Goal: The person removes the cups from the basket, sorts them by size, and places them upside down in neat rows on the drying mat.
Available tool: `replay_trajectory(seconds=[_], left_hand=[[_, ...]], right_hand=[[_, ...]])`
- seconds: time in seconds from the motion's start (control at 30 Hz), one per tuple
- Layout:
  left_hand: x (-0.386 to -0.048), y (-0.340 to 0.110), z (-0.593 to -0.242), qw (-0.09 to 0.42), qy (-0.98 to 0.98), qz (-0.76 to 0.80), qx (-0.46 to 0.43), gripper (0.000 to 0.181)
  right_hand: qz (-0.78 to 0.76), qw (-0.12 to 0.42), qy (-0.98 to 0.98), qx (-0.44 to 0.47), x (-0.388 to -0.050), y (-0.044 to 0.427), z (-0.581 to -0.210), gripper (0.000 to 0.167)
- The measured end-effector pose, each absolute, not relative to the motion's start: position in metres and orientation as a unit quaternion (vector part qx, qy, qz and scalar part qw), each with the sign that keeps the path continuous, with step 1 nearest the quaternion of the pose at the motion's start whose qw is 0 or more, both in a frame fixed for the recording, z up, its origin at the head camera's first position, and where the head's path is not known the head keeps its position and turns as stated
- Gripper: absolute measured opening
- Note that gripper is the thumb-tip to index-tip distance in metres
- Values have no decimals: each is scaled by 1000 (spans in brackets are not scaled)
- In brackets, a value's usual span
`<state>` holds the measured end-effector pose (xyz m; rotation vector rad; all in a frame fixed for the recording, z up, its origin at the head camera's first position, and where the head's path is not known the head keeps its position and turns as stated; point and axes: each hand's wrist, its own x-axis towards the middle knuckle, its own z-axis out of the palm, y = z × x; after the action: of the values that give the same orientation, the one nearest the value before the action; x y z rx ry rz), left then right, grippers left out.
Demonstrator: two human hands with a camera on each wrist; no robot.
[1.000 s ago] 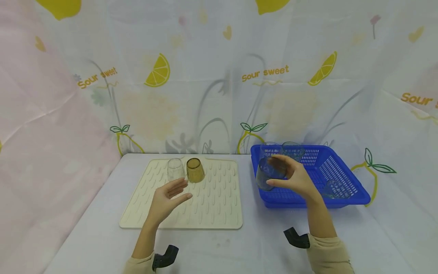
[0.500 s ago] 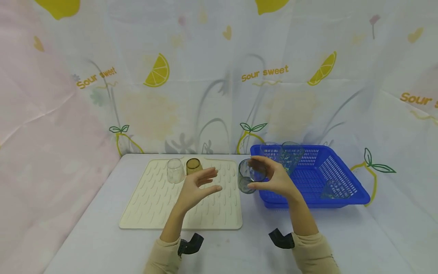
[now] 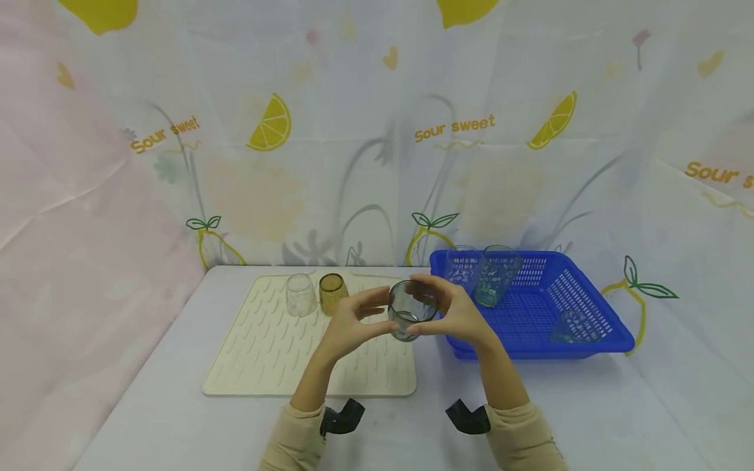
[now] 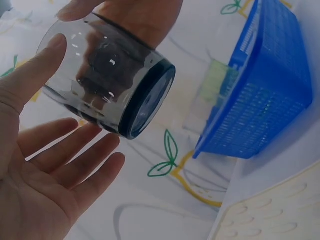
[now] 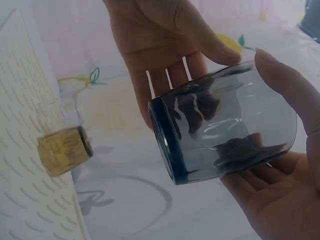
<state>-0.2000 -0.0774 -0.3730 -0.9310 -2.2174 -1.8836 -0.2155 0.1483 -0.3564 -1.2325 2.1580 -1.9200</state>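
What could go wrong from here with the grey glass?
1. The right hand holds the grey glass raised, with the left hand right beside it; a fumbled handover might drop it.
2. The amber glass and clear glass stand close together on the mat, so setting the grey one down near them could knock one.

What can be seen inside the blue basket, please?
Inside the blue basket sit a clear glass and a greenish glass at the back left, and a third glass at the near right. The right grip covers some near-left space, so anything there is hidden.
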Motion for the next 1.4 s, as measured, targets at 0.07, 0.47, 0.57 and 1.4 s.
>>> replay_trajectory(seconds=[0.07,0.47,0.57,1.4], left_hand=[[-200,-76,-373,41,-717,-621,-312,59],[-201,-73,-371,30,-699,-632,-334,60],[-201,-73,-369,26,-699,-631,-335,62],[-199,-71,-359,44,-667,-658,-348,62]], right_hand=[[-616,3,681,-395,-215,146,-358,80],[-638,16,644,-422,-215,141,-360,82],[-634,13,646,-425,-214,141,-359,84],[-692,5,605,-394,-205,133,-398,74]])
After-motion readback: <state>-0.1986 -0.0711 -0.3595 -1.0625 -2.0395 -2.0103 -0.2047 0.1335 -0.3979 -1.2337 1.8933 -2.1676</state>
